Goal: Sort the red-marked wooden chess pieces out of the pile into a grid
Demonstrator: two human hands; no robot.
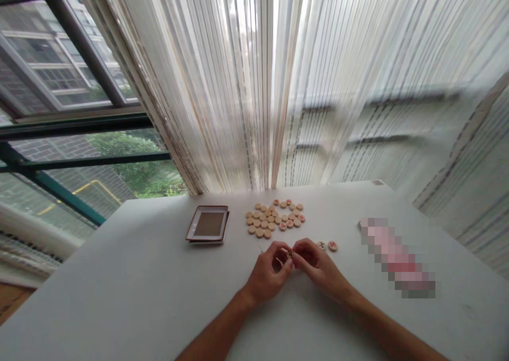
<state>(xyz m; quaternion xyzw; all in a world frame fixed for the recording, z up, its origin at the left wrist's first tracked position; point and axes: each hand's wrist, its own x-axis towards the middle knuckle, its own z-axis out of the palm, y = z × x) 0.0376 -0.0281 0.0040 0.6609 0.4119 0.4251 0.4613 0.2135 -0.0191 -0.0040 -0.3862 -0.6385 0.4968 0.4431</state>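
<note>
My left hand [270,272] and my right hand [316,263] meet over the white table [139,287], fingertips pinched together on a small round wooden game piece [289,254], mostly hidden by the fingers. Just beyond my right hand lie two loose pieces [328,245], one with a red mark. Farther back sits a cluster of several tan round pieces [274,218], a few showing red characters.
A shallow brown-rimmed box [208,225] lies left of the cluster. A blurred pink strip [397,257] lies on the right of the table. Striped sheer curtains [278,85] hang behind the far edge, with a window [71,112] at the left.
</note>
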